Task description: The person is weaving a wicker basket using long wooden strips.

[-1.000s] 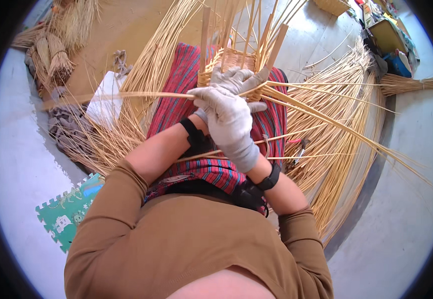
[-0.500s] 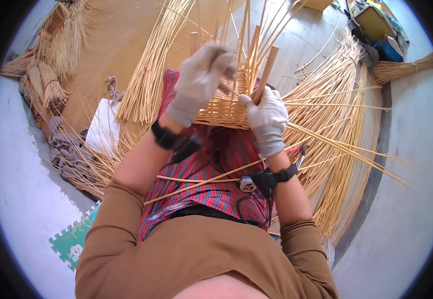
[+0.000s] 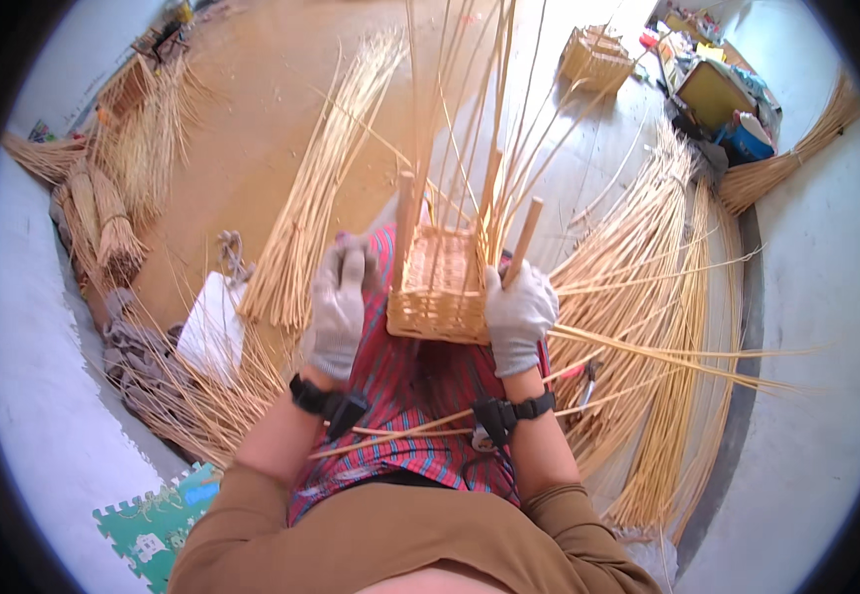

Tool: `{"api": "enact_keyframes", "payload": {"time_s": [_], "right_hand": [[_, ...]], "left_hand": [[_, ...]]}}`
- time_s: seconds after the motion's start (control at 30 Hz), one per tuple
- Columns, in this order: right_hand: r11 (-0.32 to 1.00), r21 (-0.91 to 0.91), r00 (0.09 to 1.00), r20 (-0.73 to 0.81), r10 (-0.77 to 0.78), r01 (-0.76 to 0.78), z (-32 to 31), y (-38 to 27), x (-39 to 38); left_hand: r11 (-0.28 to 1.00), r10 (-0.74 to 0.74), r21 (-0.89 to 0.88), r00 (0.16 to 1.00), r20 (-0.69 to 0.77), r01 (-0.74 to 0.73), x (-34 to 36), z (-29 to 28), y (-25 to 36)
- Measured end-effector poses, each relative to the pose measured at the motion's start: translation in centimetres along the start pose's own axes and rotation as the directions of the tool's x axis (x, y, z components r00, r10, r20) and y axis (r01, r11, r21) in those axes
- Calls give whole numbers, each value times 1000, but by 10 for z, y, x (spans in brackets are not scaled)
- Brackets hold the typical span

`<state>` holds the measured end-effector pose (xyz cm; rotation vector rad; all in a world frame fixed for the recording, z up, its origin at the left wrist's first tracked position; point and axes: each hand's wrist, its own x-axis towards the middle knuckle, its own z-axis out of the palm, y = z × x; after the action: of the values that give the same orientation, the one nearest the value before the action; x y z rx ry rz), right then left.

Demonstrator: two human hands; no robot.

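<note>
A rectangular wicker basket (image 3: 437,312) with tall stakes and long rods stands upright on the red striped cloth (image 3: 420,386) over my lap. My right hand (image 3: 519,312), in a pale knit glove, grips its right front corner by a short thick stake (image 3: 530,223). My left hand (image 3: 336,302), gloved alike, is raised just left of the basket, apart from it; its bent fingers are smeared by motion. Long loose rods (image 3: 677,351) stick out rightward beside my right hand. A few sticks (image 3: 400,436) lie across the cloth near both wrists.
Reed bundles (image 3: 331,168) lie ahead, left and right on the floor. Also there: a white sheet (image 3: 207,327), grey rags (image 3: 128,356), a green foam mat (image 3: 148,544), a woven box (image 3: 593,61), a cluttered pile (image 3: 722,104) at back right, and low pale walls either side.
My hands were crossed over the basket; they have separated. The left hand has swung left and down, off the basket. The right keeps hold of the corner as basket and hand appear lower in view.
</note>
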<state>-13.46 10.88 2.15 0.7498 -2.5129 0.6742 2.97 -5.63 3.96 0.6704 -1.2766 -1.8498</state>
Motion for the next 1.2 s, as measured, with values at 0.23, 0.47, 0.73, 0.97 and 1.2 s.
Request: {"api": "enact_keyframes", "payload": {"time_s": [0.23,0.47,0.73,0.97,1.2], "right_hand": [[984,171,995,-76,69,-55,-116,6,52],[536,844,993,88,-81,-31,-247,28,111],[-535,833,985,170,7,-140,-242,-30,184],[149,980,958,-163,234,130,-148,21,108],[234,954,982,187,33,-190,-51,-29,28]], "left_hand": [[630,-696,651,679,233,422,-16,-59,-13],[718,275,465,824,495,-518,74,-62,-46],[525,753,390,627,201,-756,88,-106,200],[-326,686,416,90,722,-849,-33,34,283],[-216,482,508,361,798,-834,-14,52,66]]}}
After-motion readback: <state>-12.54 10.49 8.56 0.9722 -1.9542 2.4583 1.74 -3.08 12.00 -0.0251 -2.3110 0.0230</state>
